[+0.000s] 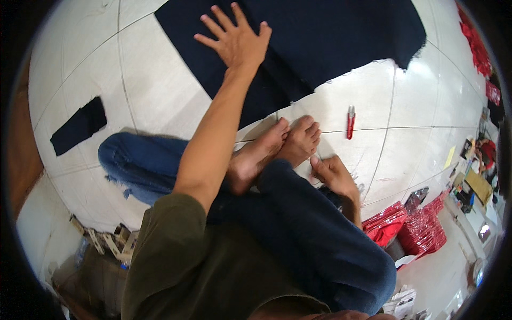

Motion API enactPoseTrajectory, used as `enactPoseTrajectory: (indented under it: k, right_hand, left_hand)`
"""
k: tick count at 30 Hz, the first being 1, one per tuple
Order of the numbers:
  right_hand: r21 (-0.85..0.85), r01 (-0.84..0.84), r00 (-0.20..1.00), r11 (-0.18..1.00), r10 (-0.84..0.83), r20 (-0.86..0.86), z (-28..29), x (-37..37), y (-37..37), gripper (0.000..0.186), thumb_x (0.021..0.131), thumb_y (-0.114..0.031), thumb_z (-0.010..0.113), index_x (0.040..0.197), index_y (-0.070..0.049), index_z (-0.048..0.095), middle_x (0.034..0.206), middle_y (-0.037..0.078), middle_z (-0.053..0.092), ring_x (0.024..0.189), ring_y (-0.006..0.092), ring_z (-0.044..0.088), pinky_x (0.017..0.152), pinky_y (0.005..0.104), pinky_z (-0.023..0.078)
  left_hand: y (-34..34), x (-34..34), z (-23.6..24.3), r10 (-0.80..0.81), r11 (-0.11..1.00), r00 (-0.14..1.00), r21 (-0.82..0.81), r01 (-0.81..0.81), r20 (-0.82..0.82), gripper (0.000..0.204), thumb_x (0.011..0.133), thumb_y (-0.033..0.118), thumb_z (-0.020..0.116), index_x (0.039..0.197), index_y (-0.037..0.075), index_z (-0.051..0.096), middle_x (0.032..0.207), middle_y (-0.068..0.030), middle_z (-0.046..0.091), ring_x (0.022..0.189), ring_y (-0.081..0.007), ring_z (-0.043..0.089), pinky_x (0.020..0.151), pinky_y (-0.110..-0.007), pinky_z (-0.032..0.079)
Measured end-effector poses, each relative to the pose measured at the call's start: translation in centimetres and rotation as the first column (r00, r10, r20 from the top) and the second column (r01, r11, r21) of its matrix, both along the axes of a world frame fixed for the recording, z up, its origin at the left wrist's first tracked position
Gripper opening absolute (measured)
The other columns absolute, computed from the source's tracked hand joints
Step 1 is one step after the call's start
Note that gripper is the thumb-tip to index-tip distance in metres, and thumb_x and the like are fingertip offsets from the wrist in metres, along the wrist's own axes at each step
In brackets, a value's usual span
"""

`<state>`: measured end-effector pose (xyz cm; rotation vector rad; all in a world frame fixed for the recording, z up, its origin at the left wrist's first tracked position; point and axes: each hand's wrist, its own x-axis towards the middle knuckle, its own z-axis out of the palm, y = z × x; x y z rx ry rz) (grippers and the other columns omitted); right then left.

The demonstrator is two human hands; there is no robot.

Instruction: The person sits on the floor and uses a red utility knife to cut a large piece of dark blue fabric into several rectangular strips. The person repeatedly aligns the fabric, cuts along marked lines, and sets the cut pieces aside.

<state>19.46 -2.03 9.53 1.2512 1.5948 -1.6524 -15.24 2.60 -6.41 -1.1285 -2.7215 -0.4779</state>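
Far left: 1 small dark fabric scrap (80, 127), four-sided, lying by itself on the pale tiled floor (154, 69). Next, 1 bent knee in blue jeans (138, 160), frayed at the hem.

Upper centre: 1 left hand (237, 47), palm down, all 5 fingers splayed, gripping nothing, set over the left part of 1 large dark navy cloth (346, 40). The cloth lies on the tiles directly beneath this hand and spreads well to its right; the near edge is ragged, with loose threads.

Centre: 2 bare feet (298, 141), side by side, just below the cloth's near edge.

Right of centre: 1 right hand (337, 176), fingers partly hidden, beside the toes and apart from the cloth; whether it grasps anything cannot be told. Above it, 1 small red-handled tool (350, 122), on the floor, clear of both hands.

Right: red plastic-wrapped bundles (421, 229).
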Motion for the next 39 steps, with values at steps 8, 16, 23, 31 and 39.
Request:
enactPoseTrajectory:
  k: [8,16,23,31,39]
  right_hand:
    - [0.921,-0.126,0.971,0.369,0.238,0.038,-1.3,-7.4,2.0,0.027,0.089,-0.026,0.073,0.076,-0.004,0.069,0.069,0.013,0.069,0.066,0.0324,0.070,0.061,0.0400,0.054]
    - [0.411,-0.520,0.802,0.749,0.261,0.538,2.1,3.9,-0.1,0.045,0.096,-0.044,0.061,0.084,-0.003,0.075,0.080,0.022,0.071,0.076,0.0371,0.072,0.066,0.0477,0.057]
    - [0.382,0.606,0.753,0.698,-0.349,-0.557,-3.5,-9.4,0.9,0.048,0.100,-0.044,0.064,0.085,0.001,0.073,0.071,0.017,0.067,0.064,0.0324,0.066,0.071,0.0399,0.054]
    - [0.923,0.065,0.966,0.380,0.210,-0.154,-0.3,-4.9,0.6,0.046,0.095,-0.034,0.069,0.059,-0.005,0.063,0.053,0.014,0.058,0.046,0.0336,0.060,0.045,0.0416,0.046]
    - [0.642,-0.357,0.934,0.678,0.243,0.263,4.2,2.9,0.3,0.048,0.097,-0.040,0.066,0.066,-0.004,0.069,0.061,0.019,0.064,0.058,0.0387,0.066,0.055,0.0463,0.052]
  left_hand:
    - [0.9,0.4,1.3,0.059,0.983,0.998,-0.173,-0.057,0.002,0.083,0.096,0.061,0.048,0.162,0.014,0.031,0.166,-0.0293,0.019,0.152,-0.0570,0.010,0.109,-0.083,0.006]
    - [1.8,2.3,1.8,0.040,0.972,0.998,-0.232,-0.029,0.043,0.080,0.101,0.059,0.043,0.164,0.015,0.024,0.168,-0.0275,0.014,0.153,-0.0557,0.007,0.111,-0.081,0.008]
    - [1.2,1.4,2.3,0.023,0.974,0.999,-0.225,-0.015,0.035,0.078,0.102,0.059,0.041,0.165,0.015,0.023,0.168,-0.0271,0.014,0.153,-0.0550,0.006,0.111,-0.081,0.008]
    - [0.8,0.5,1.4,0.018,0.978,1.000,-0.209,-0.015,0.015,0.076,0.103,0.057,0.038,0.165,0.013,0.022,0.168,-0.0296,0.011,0.153,-0.0564,0.004,0.110,-0.082,0.007]
    - [1.0,1.2,2.1,0.041,0.984,0.991,-0.176,-0.018,0.129,0.077,0.101,0.061,0.042,0.163,0.018,0.028,0.167,-0.0297,0.011,0.154,-0.0550,0.001,0.111,-0.081,0.007]
